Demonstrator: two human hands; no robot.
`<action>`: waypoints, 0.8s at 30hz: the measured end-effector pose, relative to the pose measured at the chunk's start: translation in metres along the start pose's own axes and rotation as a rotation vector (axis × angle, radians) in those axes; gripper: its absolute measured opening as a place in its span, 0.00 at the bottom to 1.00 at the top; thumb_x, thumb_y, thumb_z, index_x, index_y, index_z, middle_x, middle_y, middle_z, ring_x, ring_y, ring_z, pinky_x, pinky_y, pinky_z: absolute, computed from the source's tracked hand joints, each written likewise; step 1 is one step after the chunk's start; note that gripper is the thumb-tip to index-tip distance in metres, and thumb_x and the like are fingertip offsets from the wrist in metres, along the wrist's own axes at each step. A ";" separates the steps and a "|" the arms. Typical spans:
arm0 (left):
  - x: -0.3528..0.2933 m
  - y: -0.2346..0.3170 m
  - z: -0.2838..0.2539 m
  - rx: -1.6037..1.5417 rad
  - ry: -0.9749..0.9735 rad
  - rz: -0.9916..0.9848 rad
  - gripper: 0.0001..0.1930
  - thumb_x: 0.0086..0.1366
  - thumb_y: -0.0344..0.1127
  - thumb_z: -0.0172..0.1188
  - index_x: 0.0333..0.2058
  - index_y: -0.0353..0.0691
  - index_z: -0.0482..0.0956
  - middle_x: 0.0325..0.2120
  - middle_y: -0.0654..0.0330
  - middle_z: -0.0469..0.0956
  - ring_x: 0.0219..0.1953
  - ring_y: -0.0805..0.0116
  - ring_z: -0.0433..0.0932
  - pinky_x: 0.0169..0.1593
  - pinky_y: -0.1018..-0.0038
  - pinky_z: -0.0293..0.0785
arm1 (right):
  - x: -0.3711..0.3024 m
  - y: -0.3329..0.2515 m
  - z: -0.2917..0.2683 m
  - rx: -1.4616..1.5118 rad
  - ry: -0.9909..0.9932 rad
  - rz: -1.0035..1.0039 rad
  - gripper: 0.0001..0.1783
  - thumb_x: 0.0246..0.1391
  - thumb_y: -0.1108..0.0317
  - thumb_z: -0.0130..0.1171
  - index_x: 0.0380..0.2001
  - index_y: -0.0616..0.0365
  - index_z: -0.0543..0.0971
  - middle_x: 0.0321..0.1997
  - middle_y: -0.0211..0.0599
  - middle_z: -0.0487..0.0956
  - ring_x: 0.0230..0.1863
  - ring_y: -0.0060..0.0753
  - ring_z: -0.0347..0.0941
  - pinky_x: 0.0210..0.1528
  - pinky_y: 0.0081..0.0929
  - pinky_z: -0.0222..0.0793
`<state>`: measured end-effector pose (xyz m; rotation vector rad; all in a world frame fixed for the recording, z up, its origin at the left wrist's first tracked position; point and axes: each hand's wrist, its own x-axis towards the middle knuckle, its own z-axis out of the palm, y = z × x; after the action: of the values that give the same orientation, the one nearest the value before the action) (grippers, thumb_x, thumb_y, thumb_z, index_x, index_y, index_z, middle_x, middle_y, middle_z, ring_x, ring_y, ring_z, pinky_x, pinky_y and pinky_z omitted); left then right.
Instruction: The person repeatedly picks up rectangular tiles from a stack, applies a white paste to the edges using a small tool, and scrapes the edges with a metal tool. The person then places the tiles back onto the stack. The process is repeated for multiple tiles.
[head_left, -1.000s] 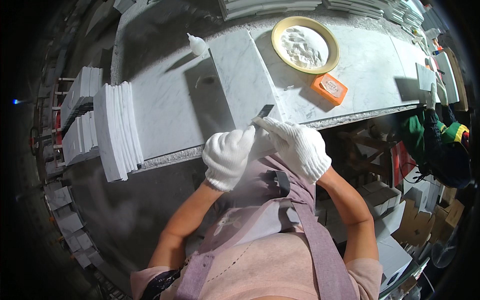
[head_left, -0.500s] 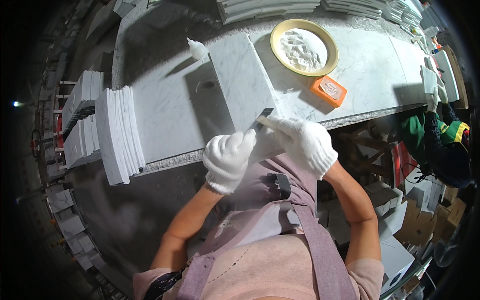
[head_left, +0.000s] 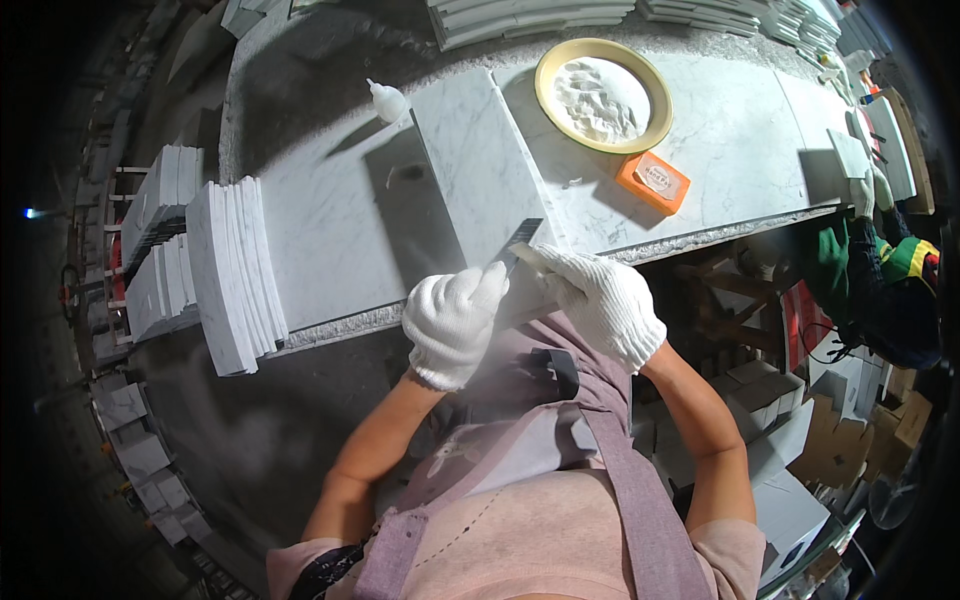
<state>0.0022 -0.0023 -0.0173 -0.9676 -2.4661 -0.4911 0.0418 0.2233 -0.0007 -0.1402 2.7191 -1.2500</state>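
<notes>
My left hand (head_left: pixel 455 328), in a white knit glove, is closed around a narrow, flat dark-grey strip (head_left: pixel 524 233) whose far end sticks out past the fingers. Gloved the same way, my right hand (head_left: pixel 608 310) pinches a small pale tan piece (head_left: pixel 530 258) against or very near the strip's side; the fingers partly hide it. Both hands are just over the near end of a long white-grey marble slab (head_left: pixel 470 150), which sits raised on the worktop.
A yellow-rimmed bowl (head_left: pixel 664 92) holds white powder, with an orange box (head_left: pixel 653 183) beside it. A white squeeze bottle (head_left: pixel 388 102) stands left of the slab. Marble tiles (head_left: pixel 235 270) stand stacked at left. At far right, another person's gloved hands (head_left: pixel 870 190) hold a tile.
My right hand has slid back along the strip toward me, uncovering more of its far end. My left hand keeps its grip and has barely moved.
</notes>
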 end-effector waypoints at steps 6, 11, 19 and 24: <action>-0.005 -0.001 0.004 0.006 0.037 -0.023 0.14 0.57 0.35 0.75 0.43 0.49 0.88 0.27 0.68 0.79 0.27 0.64 0.79 0.33 0.66 0.76 | -0.005 -0.011 0.003 0.083 0.089 0.021 0.20 0.65 0.72 0.62 0.59 0.53 0.84 0.41 0.49 0.87 0.39 0.46 0.87 0.41 0.33 0.81; 0.002 -0.005 0.002 -0.105 0.164 -0.230 0.15 0.57 0.31 0.77 0.44 0.49 0.89 0.32 0.65 0.84 0.31 0.61 0.82 0.37 0.65 0.79 | -0.014 -0.017 0.000 0.778 0.184 0.469 0.30 0.71 0.70 0.58 0.75 0.48 0.71 0.32 0.21 0.77 0.25 0.10 0.67 0.29 0.16 0.71; 0.021 0.014 -0.014 -0.181 -0.161 -0.008 0.13 0.60 0.31 0.74 0.44 0.42 0.88 0.31 0.57 0.85 0.32 0.53 0.83 0.39 0.59 0.79 | -0.020 -0.019 0.000 0.955 0.243 0.401 0.44 0.70 0.63 0.63 0.82 0.51 0.54 0.29 0.26 0.75 0.21 0.13 0.65 0.21 0.15 0.65; 0.045 -0.001 -0.016 -0.025 -0.015 -0.050 0.12 0.62 0.34 0.73 0.43 0.41 0.87 0.30 0.58 0.84 0.30 0.54 0.83 0.36 0.60 0.79 | -0.022 -0.018 -0.001 1.005 0.282 0.453 0.44 0.69 0.66 0.63 0.82 0.52 0.54 0.31 0.25 0.75 0.23 0.12 0.65 0.23 0.13 0.63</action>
<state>-0.0238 0.0146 0.0192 -0.9240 -2.5083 -0.5338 0.0639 0.2162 0.0157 0.7454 1.7780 -2.3477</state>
